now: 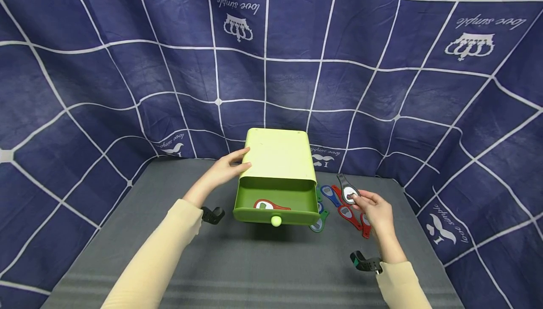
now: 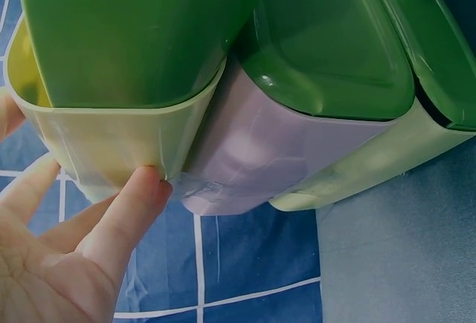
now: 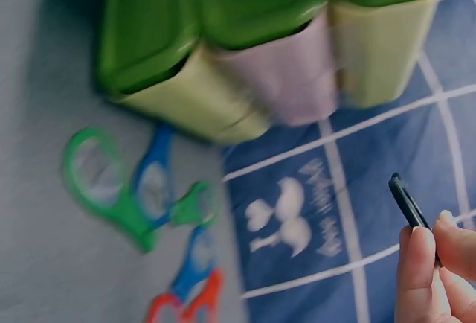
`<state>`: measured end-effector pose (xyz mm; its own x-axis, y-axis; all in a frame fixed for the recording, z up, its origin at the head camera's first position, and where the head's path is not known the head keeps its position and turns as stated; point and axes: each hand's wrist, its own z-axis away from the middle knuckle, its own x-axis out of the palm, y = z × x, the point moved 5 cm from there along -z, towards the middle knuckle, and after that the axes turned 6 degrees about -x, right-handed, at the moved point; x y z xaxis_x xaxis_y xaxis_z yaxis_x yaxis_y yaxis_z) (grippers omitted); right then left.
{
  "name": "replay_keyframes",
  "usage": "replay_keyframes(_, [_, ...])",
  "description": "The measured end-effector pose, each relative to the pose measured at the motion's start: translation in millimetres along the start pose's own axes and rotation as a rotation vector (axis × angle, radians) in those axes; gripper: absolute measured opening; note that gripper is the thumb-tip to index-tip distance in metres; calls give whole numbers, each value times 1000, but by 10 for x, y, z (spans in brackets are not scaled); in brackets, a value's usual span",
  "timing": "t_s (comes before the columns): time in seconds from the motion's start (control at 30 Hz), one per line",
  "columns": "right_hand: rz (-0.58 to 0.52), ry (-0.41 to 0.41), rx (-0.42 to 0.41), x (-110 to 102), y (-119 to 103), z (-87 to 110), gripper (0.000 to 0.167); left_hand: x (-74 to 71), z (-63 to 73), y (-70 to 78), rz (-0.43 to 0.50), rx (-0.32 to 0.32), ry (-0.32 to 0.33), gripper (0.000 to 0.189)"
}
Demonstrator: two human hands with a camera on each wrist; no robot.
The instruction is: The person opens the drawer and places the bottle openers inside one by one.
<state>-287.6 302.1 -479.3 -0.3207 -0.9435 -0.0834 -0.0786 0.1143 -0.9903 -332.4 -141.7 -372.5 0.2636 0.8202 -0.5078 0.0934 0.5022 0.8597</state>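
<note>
A drawer box (image 1: 280, 153), pale yellow on top, stands in the middle with its green top drawer (image 1: 275, 215) pulled out. Inside the drawer lies a red bottle opener (image 1: 271, 205). My left hand (image 1: 226, 167) rests against the box's left side; in the left wrist view its fairly straight fingers (image 2: 130, 211) touch the pale yellow shell (image 2: 111, 144). On the right, my right hand (image 1: 375, 207) pinches a black bottle opener (image 1: 348, 190) between thumb and fingers, above other openers. The right wrist view shows the black opener (image 3: 407, 202) edge-on at the fingertips.
Several red, blue and green bottle openers lie on the grey table (image 1: 263, 271) right of the box, including a red opener (image 1: 349, 215) and a green opener (image 1: 319, 224). Below the top drawer, a lilac tier (image 2: 260, 144) and another yellow tier are closed. Blue cloth (image 1: 292, 82) hangs behind.
</note>
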Motion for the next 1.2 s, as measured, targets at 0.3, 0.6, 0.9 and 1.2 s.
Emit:
replay_keyframes(0.3, [25, -17, 41, 345, -1180, 332, 46, 1, -14, 3, -10, 9, 1, 65])
replay_keyframes(0.6, [-43, -183, -20, 662, -1515, 372, 44, 5, -20, 7, -12, 9, 3, 65])
replay_keyframes(0.9, [88, -386, -82, 1136, -1589, 428, 42, 0, -22, 2, 1, 9, 6, 65])
replay_keyframes(1.2, [153, -528, -165, 1572, -1565, 498, 32, 1, -13, 15, -2, 5, 6, 64])
